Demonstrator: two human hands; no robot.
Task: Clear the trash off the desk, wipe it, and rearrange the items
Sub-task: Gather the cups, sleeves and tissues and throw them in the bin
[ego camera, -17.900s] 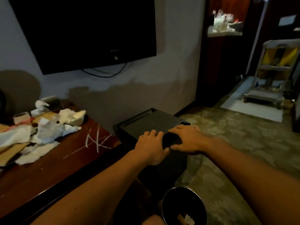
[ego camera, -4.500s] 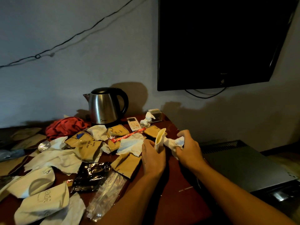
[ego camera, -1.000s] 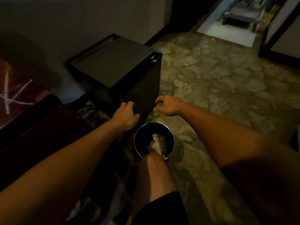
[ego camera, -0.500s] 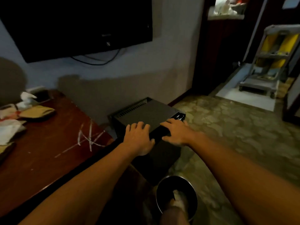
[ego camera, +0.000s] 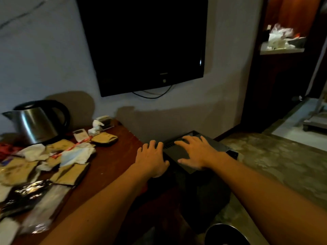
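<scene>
Still littered desk (ego camera: 113, 156): crumpled tissues (ego camera: 77, 155), brown packets (ego camera: 70, 174), foil wrappers (ego camera: 26, 193).

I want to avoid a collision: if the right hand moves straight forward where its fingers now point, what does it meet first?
The right hand lies flat over the black box, fingers toward the wall. Nothing else shows between, so probably the wall below the TV; depth is unclear.

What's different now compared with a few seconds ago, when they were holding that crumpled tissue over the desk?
The tissue is gone from the hands: both the left hand and right hand are now empty, with fingers spread, in front of the black box beside the desk. A second ago they were down by the bin. The kettle and remaining paper trash sit as before.
</scene>
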